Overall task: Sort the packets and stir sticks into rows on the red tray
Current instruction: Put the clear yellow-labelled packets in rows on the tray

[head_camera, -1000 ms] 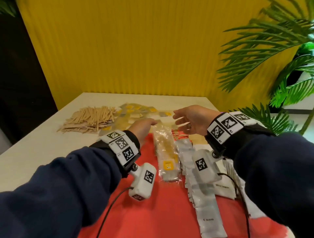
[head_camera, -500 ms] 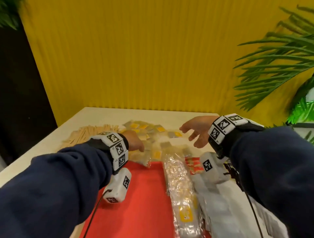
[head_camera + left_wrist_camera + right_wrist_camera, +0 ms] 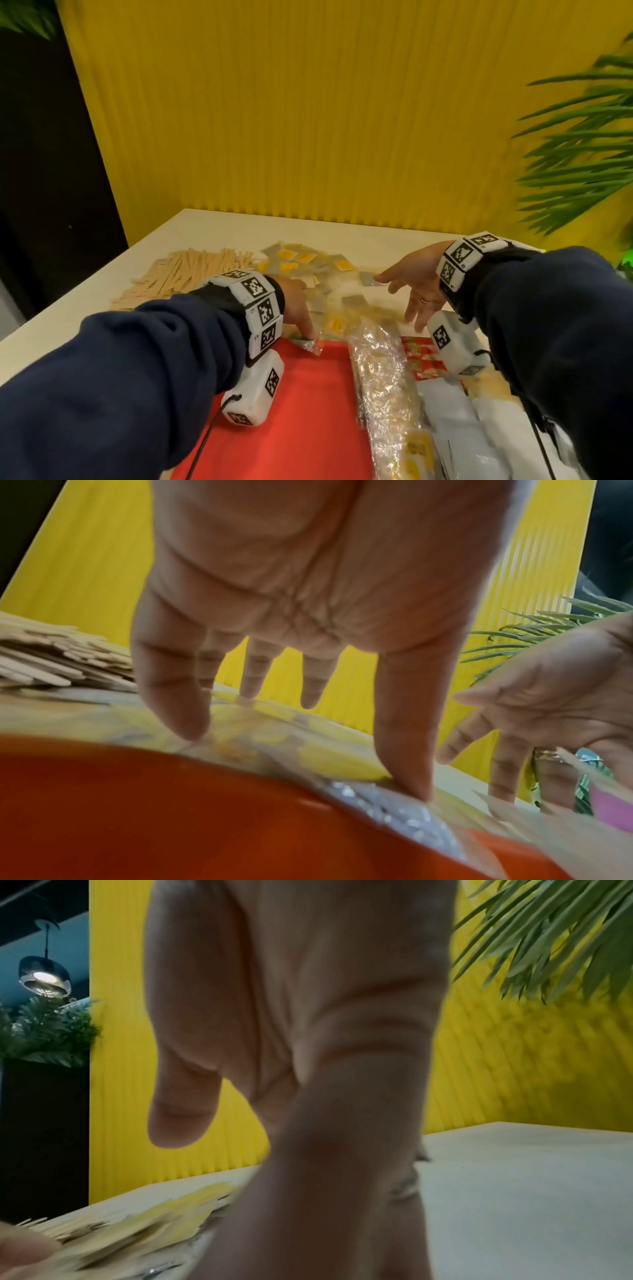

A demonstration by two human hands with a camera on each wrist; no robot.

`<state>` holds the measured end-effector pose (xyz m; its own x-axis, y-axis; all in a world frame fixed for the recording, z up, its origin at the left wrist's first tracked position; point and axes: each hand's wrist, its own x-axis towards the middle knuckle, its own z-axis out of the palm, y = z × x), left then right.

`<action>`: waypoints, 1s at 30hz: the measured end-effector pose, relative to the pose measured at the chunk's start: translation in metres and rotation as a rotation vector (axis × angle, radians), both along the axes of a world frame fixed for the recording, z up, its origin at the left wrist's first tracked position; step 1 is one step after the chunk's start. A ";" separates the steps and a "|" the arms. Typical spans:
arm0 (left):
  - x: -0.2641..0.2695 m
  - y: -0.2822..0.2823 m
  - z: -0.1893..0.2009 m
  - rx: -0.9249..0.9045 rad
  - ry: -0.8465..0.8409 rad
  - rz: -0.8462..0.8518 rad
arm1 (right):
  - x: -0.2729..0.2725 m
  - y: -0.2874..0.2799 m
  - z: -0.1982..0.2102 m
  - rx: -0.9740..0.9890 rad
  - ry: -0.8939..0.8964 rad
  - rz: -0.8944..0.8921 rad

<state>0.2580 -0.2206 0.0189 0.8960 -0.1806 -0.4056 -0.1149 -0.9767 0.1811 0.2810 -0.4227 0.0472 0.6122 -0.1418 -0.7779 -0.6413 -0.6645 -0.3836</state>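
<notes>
The red tray [image 3: 308, 411] lies near me, with a row of clear packets [image 3: 387, 394], red packets [image 3: 419, 356] and white packets [image 3: 455, 428] on its right half. A loose heap of clear packets with yellow labels [image 3: 308, 270] covers the table just beyond the tray. My left hand [image 3: 298, 315] reaches into the heap with straight fingers, one fingertip [image 3: 414, 791] pressing a clear packet [image 3: 394, 810] on the tray's far rim. My right hand [image 3: 414, 291] hovers open, fingers spread, above the heap's right side. Wooden stir sticks [image 3: 191, 274] are piled at the far left.
A yellow ribbed wall [image 3: 308, 102] closes off the far edge of the pale table [image 3: 68, 322]. Green palm leaves [image 3: 582, 154] hang over the right side. The tray's left half is bare red surface.
Both hands have moved forward from over the tray to the loose heap. The left hand has dropped onto a packet at the tray's rim. The view has tilted upward.
</notes>
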 end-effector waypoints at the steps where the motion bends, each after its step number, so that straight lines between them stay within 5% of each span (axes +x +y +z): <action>1: 0.000 0.000 0.000 -0.002 0.005 0.001 | -0.001 0.001 0.001 -0.001 -0.001 0.023; 16: 0.004 0.000 -0.011 -0.192 -0.080 0.116 | 0.005 0.050 0.003 0.117 -0.007 0.119; 21: 0.007 0.001 -0.015 -0.540 -0.079 0.208 | 0.011 0.058 0.001 0.041 -0.052 0.251; 26: 0.008 0.004 -0.008 -0.682 -0.157 0.317 | 0.008 0.067 0.011 0.049 -0.127 0.364; 30: 0.011 0.009 0.001 -0.964 -0.171 0.473 | -0.006 0.076 0.020 -0.004 -0.347 0.517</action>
<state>0.2688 -0.2119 0.0196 0.9897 0.0220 -0.1418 0.1393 -0.3840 0.9128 0.2751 -0.3468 0.0673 0.8191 0.2384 -0.5217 -0.0744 -0.8577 -0.5088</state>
